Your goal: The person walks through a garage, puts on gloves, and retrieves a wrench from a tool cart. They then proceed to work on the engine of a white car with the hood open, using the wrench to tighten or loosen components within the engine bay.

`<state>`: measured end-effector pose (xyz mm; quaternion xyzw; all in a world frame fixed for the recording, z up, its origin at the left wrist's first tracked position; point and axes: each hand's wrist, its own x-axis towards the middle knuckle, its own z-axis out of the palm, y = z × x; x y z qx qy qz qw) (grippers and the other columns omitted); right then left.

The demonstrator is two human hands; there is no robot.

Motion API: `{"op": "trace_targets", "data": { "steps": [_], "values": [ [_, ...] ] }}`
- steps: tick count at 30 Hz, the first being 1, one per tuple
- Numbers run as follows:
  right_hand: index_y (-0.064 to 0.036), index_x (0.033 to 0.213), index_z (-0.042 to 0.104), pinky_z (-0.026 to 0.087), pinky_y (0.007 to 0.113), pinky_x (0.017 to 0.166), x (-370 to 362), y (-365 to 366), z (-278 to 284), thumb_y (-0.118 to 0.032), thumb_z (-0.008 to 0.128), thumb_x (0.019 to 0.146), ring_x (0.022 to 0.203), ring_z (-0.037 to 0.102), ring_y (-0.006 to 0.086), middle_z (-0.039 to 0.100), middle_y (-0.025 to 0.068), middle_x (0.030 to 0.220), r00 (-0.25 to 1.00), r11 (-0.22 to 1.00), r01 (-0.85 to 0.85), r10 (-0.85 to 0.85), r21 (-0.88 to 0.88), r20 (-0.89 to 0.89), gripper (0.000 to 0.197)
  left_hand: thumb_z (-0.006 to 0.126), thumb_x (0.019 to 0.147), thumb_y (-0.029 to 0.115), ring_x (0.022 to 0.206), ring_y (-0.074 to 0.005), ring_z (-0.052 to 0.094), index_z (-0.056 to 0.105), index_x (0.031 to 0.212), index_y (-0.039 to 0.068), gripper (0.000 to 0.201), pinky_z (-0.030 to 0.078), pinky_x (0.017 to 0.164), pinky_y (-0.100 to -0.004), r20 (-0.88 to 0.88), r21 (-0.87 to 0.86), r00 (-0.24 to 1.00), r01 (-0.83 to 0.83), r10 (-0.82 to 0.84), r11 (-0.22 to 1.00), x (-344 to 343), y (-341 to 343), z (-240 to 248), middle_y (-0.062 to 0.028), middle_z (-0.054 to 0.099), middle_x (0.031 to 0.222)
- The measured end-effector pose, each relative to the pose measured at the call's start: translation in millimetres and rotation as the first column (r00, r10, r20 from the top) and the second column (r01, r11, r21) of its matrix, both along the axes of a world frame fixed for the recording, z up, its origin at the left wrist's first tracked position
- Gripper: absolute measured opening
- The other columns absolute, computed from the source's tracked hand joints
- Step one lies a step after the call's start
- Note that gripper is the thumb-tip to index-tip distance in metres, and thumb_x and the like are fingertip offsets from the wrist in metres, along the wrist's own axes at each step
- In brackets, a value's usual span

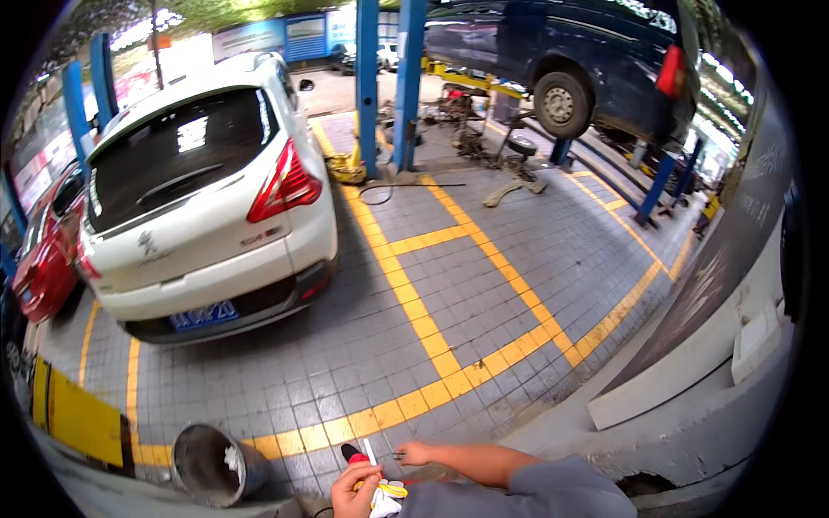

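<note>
At the lower edge my left hand (pixel 354 490) is closed, its fingers pinching a thin white stick (pixel 370 451) that points upward; whether it is a cigarette I cannot tell. Beside those fingers hangs a bunched white cloth item with yellow trim (pixel 388 493), perhaps a work glove; whether the hand grips it too is unclear. My right hand (pixel 416 453) reaches in from the right, just beyond and to the right of the left one. Its fingers are curled together, with a small dark bit at their tips too small to name. A black and red shoe (pixel 351 453) shows behind the stick.
A dark bucket (pixel 211 466) with white scraps stands left of my hands. Ahead is a parked white car (pixel 207 198); a red car (pixel 52 242) is beyond it. A dark vehicle (pixel 570 60) sits raised near blue lift posts (pixel 367 86). Loose parts (pixel 514 190) lie on the tiled floor.
</note>
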<state>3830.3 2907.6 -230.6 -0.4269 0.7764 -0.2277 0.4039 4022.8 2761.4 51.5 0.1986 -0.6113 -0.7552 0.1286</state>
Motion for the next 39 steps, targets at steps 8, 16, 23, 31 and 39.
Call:
{"op": "trace_targets", "data": {
  "steps": [8, 16, 23, 31, 39],
  "values": [
    [-0.0095, 0.109, 0.071, 0.054, 0.045, 0.080, -115, 76, 12, -0.038, 0.071, 0.080, 0.090, 0.069, 0.0381, 0.072, 0.0205, 0.097, 0.874, 0.861, 0.487, -0.480, 0.149, -0.083, 0.040, 0.063, 0.093, -0.001, 0.122, -0.0301, 0.063, 0.060, 0.135, -0.001, 0.043, 0.051, 0.096, -0.0353, -0.319, -0.393, 0.781, 0.407, -0.537, 0.825, -214, -134, 96, -0.0212, 0.061, 0.137],
    [0.0006, 0.091, 0.070, 0.052, 0.036, 0.067, -219, 34, -19, -0.027, 0.076, 0.085, 0.071, 0.065, 0.0191, 0.070, 0.0104, 0.076, 0.345, 0.355, 0.928, -0.934, 0.116, 0.094, 0.028, 0.066, 0.091, -0.002, 0.100, -0.0367, 0.071, 0.061, 0.128, -0.006, 0.038, 0.058, 0.084, -0.0424, -0.664, -0.252, 0.475, 0.584, -0.577, 0.772, -415, -188, 182, -0.0363, 0.057, 0.132],
    [0.0001, 0.091, 0.067, 0.052, 0.033, 0.056, -417, -23, -29, -0.025, 0.067, 0.093, 0.061, 0.065, 0.0153, 0.069, 0.0098, 0.073, 0.338, 0.392, 0.914, -0.879, 0.107, 0.335, 0.025, 0.065, 0.093, -0.002, 0.093, -0.0361, 0.072, 0.066, 0.123, -0.003, 0.030, 0.057, 0.082, -0.0446, -0.859, -0.061, 0.291, 0.759, -0.422, 0.648, -582, -147, 214, -0.0350, 0.066, 0.117],
    [-0.0025, 0.094, 0.066, 0.049, 0.030, 0.062, -625, -116, 23, -0.026, 0.068, 0.095, 0.064, 0.059, 0.0118, 0.065, 0.0026, 0.073, 0.597, 0.637, 0.769, -0.694, -0.044, 0.403, 0.023, 0.061, 0.094, -0.002, 0.114, -0.0419, 0.065, 0.051, 0.145, 0.003, 0.053, 0.049, 0.097, -0.0544, -0.745, -0.187, 0.231, 0.829, -0.626, 0.527, -776, -194, 124, -0.0325, 0.054, 0.139],
    [0.0021, 0.105, 0.067, 0.051, 0.028, 0.064, -740, -116, 20, -0.029, 0.069, 0.096, 0.072, 0.064, 0.0116, 0.069, 0.0063, 0.082, 0.535, 0.616, 0.778, -0.750, 0.119, 0.389, 0.033, 0.063, 0.093, -0.002, 0.115, -0.0484, 0.062, 0.056, 0.138, -0.002, 0.046, 0.049, 0.093, -0.0584, -0.946, -0.010, 0.128, 0.907, -0.299, 0.421, -1001, -261, 116, -0.0357, 0.058, 0.131]
  ]
}}
